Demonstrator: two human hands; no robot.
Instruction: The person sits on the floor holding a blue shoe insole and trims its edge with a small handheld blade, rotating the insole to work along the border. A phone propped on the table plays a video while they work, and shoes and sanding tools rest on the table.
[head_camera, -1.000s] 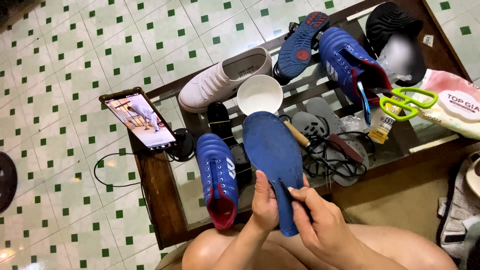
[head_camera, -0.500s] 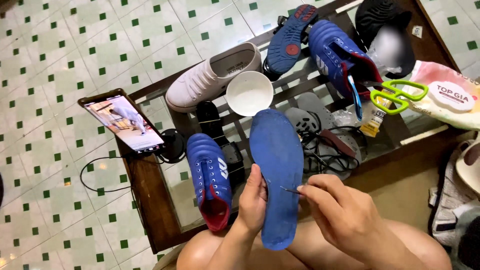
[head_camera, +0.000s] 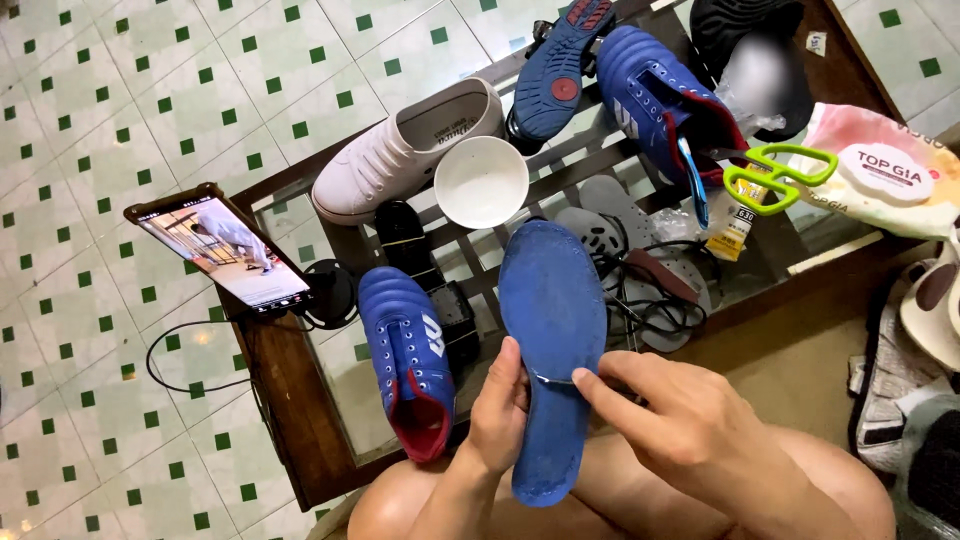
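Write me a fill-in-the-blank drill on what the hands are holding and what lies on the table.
1. Both the left hand and the right hand hold a blue ____.
2. The bowl beside the white shoe is ____ in colour.
3. The scissors have ____ handles.
4. The phone has its screen ____.

Missing words: insole; white; green; lit
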